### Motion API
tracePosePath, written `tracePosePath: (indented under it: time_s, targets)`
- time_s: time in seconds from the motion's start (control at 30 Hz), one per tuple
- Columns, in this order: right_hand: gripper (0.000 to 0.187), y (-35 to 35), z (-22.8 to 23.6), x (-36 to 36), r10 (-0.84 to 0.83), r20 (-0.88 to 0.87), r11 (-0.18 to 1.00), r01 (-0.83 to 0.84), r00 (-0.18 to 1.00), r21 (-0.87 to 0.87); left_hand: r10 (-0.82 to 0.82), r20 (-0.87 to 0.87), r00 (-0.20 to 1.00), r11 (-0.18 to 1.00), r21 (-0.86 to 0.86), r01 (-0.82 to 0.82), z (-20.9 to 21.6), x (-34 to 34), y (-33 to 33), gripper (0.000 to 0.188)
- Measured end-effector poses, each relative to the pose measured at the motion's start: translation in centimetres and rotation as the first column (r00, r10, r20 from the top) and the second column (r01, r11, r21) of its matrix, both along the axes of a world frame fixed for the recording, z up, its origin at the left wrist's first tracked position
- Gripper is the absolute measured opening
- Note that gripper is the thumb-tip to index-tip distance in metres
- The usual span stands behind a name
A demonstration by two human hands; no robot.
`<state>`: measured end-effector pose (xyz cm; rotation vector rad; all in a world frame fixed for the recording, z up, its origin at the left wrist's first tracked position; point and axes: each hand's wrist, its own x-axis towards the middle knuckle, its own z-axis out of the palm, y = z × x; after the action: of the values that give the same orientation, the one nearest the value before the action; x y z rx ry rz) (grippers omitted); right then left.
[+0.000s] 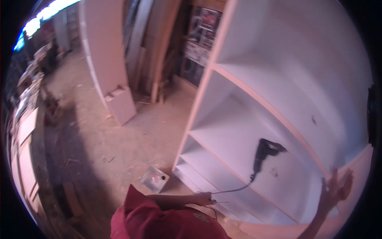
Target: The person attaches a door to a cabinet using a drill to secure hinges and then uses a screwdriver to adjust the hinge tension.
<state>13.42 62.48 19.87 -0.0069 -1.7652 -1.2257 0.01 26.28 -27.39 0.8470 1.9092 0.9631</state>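
My left hand (204, 198) is closed round what looks like a screwdriver (222, 202); its thin metal shaft sticks out to the right and my fingers cover most of the handle. On a pale shelf of a large shelving unit (201, 93) lies a black power drill (262, 154), its cord (234, 190) trailing down past my left hand. At the right, my right hand (336, 188) is raised with fingers apart and nothing in it, close to the unit's side panel (356, 169). Small dark bits, perhaps screws (274, 172), lie near the drill.
A square metal can (154, 179) stands on the floor left of the unit. Further back, a tall panel (104, 47) stands with a short board (121, 105) against its foot. Planks (161, 51) lean behind. Stacked boards (27, 159) line the left side.
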Motion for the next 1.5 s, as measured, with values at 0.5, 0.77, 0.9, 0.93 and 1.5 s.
tracePosePath:
  time_s: [0.5,0.77,0.9,0.93,1.5]
  targets:
    - [0.067,-9.1,-2.6,20.5,0.113,-0.335,0.949,-0.003,0.936,0.314,-0.378,0.562,0.736,0.925,0.267,0.272,15.0,-0.8,2.0,0.040]
    - [0.069,-14.6,-6.2,27.8,-0.217,-0.646,0.946,-0.005,0.731,-0.324,-0.799,0.208,0.564,0.572,0.551,0.607,29.6,3.5,17.0,0.040]
    - [0.075,-16.0,-5.7,25.8,-0.270,-0.665,0.878,-0.105,0.697,-0.466,-0.799,0.156,0.580,0.533,0.631,0.564,33.0,6.9,20.3,0.042]
    - [0.075,-16.5,-5.3,25.8,-0.269,-0.664,0.869,-0.121,0.698,-0.480,-0.795,0.157,0.586,0.535,0.635,0.557,33.0,7.2,20.2,0.042]
    - [0.080,-20.2,-2.2,24.2,-0.563,-0.209,0.622,0.244,0.800,-0.744,-0.731,0.162,0.662,0.582,0.655,0.482,29.9,8.2,19.2,0.042]
